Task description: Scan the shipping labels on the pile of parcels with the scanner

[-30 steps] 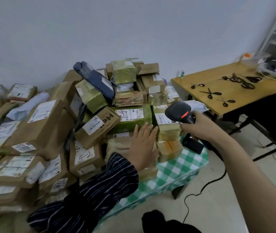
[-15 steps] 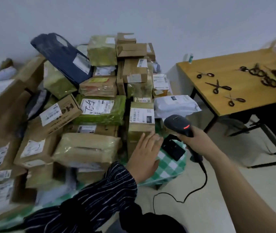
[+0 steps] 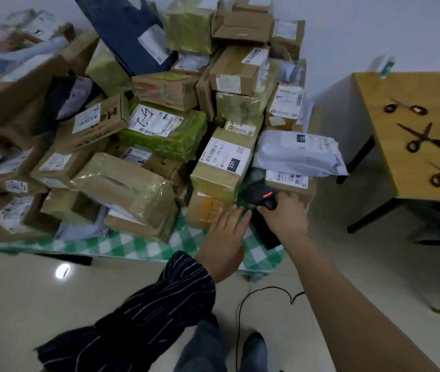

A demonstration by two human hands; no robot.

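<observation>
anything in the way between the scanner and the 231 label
Nothing visible. The scanner, gripped by the right hand, sits just below and right of the 231 label with a clear gap between. The left hand lies lower, by the orange box, off that line.

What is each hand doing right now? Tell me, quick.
Left hand: open, fingers straight, holding nothing.
Right hand: closed around the scanner.
</observation>
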